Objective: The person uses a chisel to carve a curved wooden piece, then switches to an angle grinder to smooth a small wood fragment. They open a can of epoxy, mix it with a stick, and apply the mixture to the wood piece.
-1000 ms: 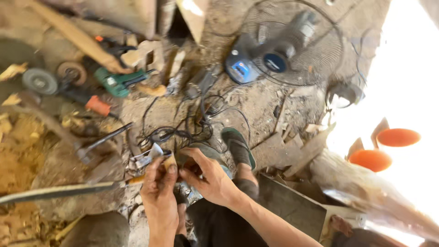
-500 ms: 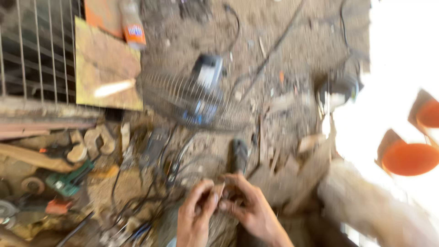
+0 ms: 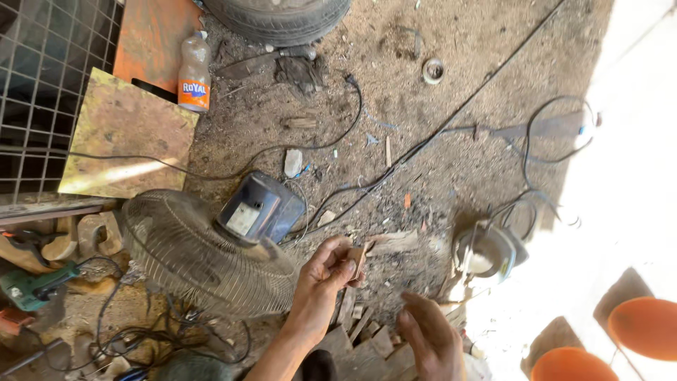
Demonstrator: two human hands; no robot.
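Sandy, grey-brown dirt strewn with wood chips and scraps makes up the ground (image 3: 458, 42) of this open-air workshop, and harsh sunlight bleaches the whole right side of the frame. Near lower centre, the left hand (image 3: 321, 282) pinches a small flat piece of wood (image 3: 360, 262) between thumb and curled fingers, closed on it just above a heap of wooden offcuts (image 3: 360, 331). The right hand (image 3: 430, 339), at the bottom edge just right of it, is loosely open with fingers half bent and holds nothing. Left of the hands a dusty electric fan (image 3: 211, 247) lies on its wire cage, its blue-grey motor housing turned upward. Black cables (image 3: 423, 141) snake across the dirt from the middle toward the upper right. In the upper left lie a rusty metal sheet (image 3: 127, 134), a plastic bottle (image 3: 194, 74) with an orange label, and a wire mesh panel (image 3: 42, 77); a tyre (image 3: 275, 17) sits at the top edge. A green power tool (image 3: 32, 286) rests at the left edge among tangled cords. A small lamp-like fixture (image 3: 490, 250) lies right of centre, and two orange stools (image 3: 645, 324) stand in the lower right corner.
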